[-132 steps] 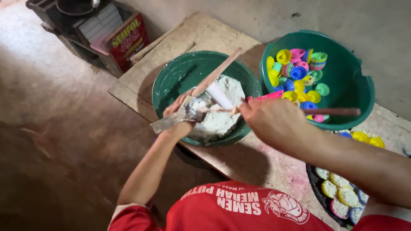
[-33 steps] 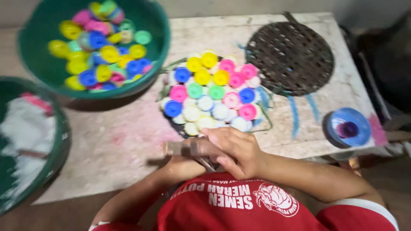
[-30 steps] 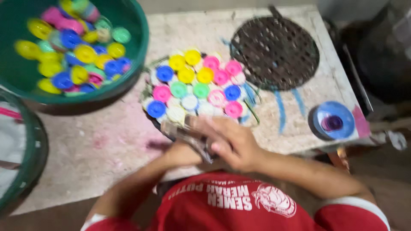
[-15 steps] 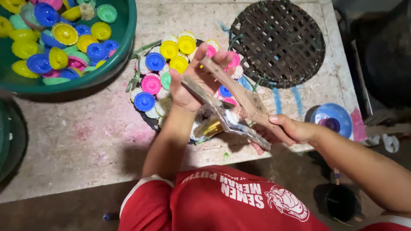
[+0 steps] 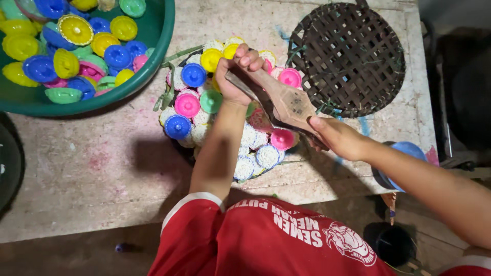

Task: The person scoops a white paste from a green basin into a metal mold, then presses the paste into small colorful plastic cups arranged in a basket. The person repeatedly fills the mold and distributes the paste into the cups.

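A hinged wooden mould (image 5: 284, 102), brown, worn and paddle-shaped, is held over a round tray (image 5: 171, 94) crowded with small moulded pieces (image 5: 186, 105) in pink, blue, green, yellow and grainy white. The left hand (image 5: 235, 71) is curled shut round the narrow upper end of the mould, knuckles up, forearm running straight up from the red sleeve. The right hand (image 5: 337, 138) comes in from the right with the arm stretched across the table edge, fingers closed on the mould's lower end. The mould lies tilted, slanting from upper left to lower right above the tray.

The table (image 5: 92, 174) is rough, pale and stained with pink and blue powder. A dark woven basketwork disc (image 5: 353, 56) lies just right of the tray, and a green plastic basin (image 5: 153, 61) heaped with coloured caps (image 5: 76, 30) sits at upper left. A blue cup (image 5: 409, 151) shows behind the right forearm.

Half a second ago the mould was spread open in two long leaves between the hands; now its halves are brought together and it sits higher over the tray.
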